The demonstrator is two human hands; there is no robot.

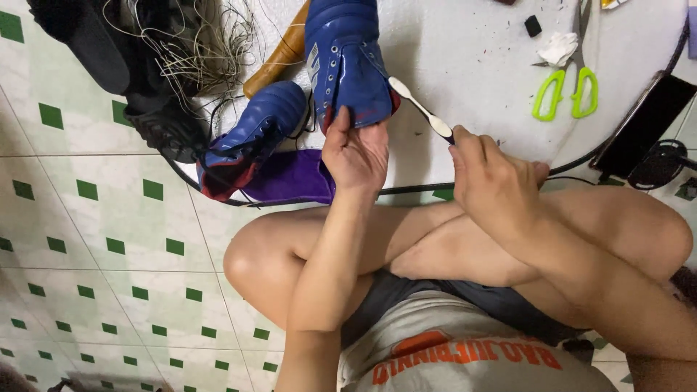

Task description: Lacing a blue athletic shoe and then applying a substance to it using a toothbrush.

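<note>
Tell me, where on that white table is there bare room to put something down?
Bare: the white table between the blue shoe and green scissors. Crowded: the left side, with the second shoe, cords and wooden handle.

Left hand [356, 156] gripping blue shoe [347, 58], right hand [492, 181] holding toothbrush [421, 107]

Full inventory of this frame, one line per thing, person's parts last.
Blue leather sports shoe: 1, blue with red trim, on the white round board, gripped at its near end.
Second blue shoe: 1, blue and red, lying left of the first.
White-handled toothbrush: 1, tip at the held shoe.
Purple cloth: 1, under the shoes.
Green-handled scissors: 1, upper right.
Wooden handle: 1, brown, behind the shoes.
Tangled thread: 1 bundle, beige, top left.
Black phone: 1, right edge.
Left hand: grips the shoe.
Right hand: holds the toothbrush.
</note>
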